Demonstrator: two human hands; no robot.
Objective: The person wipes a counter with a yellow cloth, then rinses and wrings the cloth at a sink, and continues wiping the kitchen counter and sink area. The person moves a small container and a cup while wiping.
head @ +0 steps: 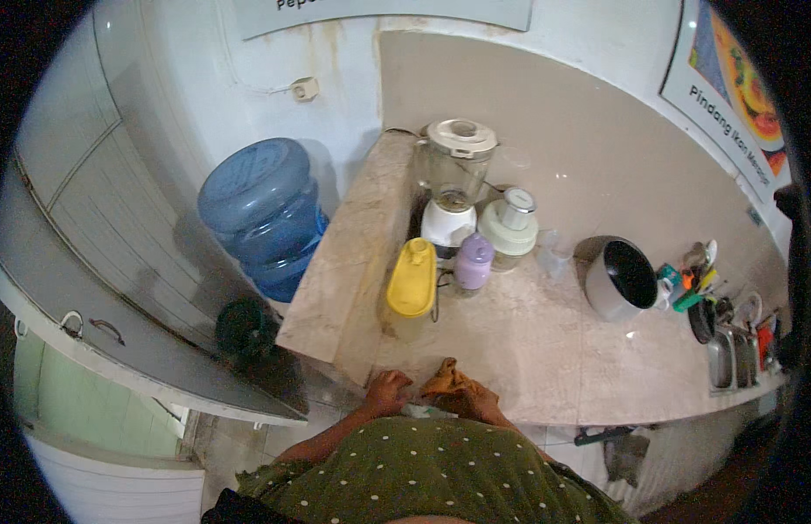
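An orange-brown cloth (449,381) is bunched at the near edge of the counter, and my right hand (482,401) is closed on it. Just left of it, my left hand (387,392) rests over the same edge with bent fingers; whether it grips anything is unclear. Between my hands, low at the edge, a whitish-green item (426,411) is partly hidden by my shirt. Beyond the cloth lies a yellow plastic bottle or container (412,281). Beside it stands a small lilac lidded bottle (474,263).
Behind them stand a blender (454,183) and a food chopper (510,226). Rightward are a grey pot (618,281), assorted utensils (690,281) and a steel sink (723,360). A blue water jug (265,209) and a dark bucket (245,331) sit left of the stone counter (530,354).
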